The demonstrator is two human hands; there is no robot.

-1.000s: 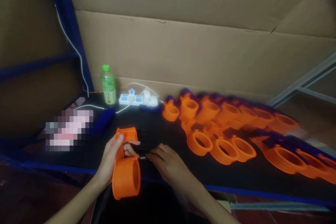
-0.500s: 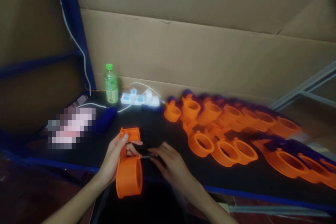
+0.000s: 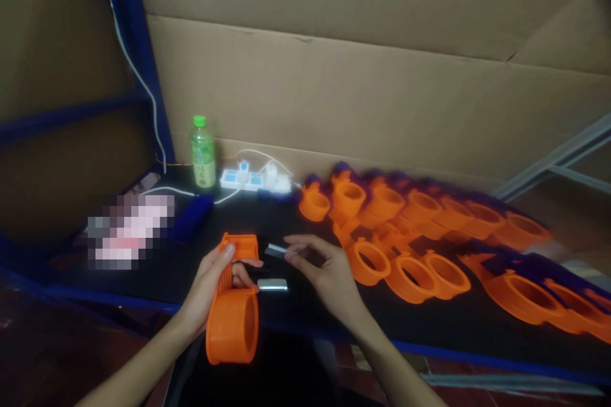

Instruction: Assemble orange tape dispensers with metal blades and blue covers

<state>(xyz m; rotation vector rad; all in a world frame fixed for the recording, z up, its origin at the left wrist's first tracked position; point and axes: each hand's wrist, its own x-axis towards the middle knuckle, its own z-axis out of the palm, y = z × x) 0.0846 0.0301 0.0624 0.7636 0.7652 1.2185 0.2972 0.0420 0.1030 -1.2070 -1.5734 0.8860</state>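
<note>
My left hand (image 3: 210, 276) is wrapped round an orange plastic tape dispenser (image 3: 231, 327), its thumb on the upper part and the round ring hanging below. From the curled fingers of that hand a shiny flat metal piece (image 3: 273, 285) sticks out to the right. Between thumb and fingers, my right hand (image 3: 322, 267) pinches a small toothed metal blade (image 3: 275, 250). The blade's teeth face up, and a gap separates it from the dispenser's top end.
Several more orange tape dispensers (image 3: 366, 262) lie in rows along the right of the black table (image 3: 310, 324). At the back stand a green-capped bottle (image 3: 203, 156) and a white power strip (image 3: 255, 180) with cables. A blurred-out pink item (image 3: 136, 229) lies left.
My right hand has moved up and right, away from the left fingers, with the toothed blade now showing in its pinch. The flat metal piece at my left fingers is uncovered. The dispenser has shifted slightly.
</note>
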